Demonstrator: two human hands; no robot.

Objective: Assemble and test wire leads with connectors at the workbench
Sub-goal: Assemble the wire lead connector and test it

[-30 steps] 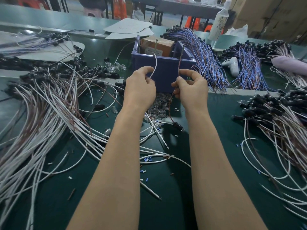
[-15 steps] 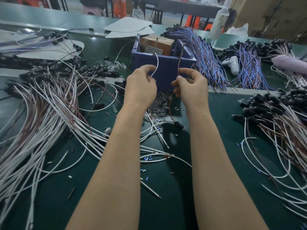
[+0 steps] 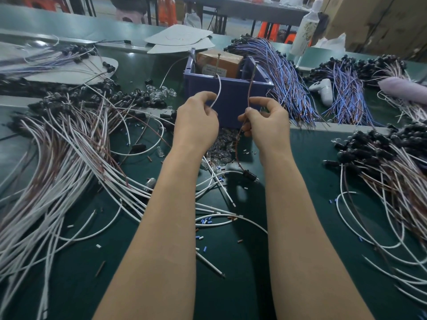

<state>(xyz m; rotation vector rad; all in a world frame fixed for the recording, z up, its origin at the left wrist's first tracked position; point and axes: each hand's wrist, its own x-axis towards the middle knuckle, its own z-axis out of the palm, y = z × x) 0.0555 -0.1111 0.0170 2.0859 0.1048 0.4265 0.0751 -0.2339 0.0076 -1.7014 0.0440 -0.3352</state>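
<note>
A blue plastic bin [image 3: 231, 105] is sitting toward the far edge of the green bench [image 3: 231, 262], and a brown cardboard box [image 3: 219, 63] with a pale label is filling its back part. In front of the bin's near wall, the left hand [image 3: 196, 121] is pinching a thin white wire [image 3: 219, 88] between thumb and curled forefinger, and the wire is arcing upward. The right hand [image 3: 268, 125] is pinching a slim brown wire [image 3: 250, 88] the same way, its other fingers loosely curled. That wire is rising past the bin's rim and trailing down to a black connector [image 3: 250, 175] on the bench. Small clear glassy bulbs [image 3: 219, 151] are lying heaped just before the bin.
</note>
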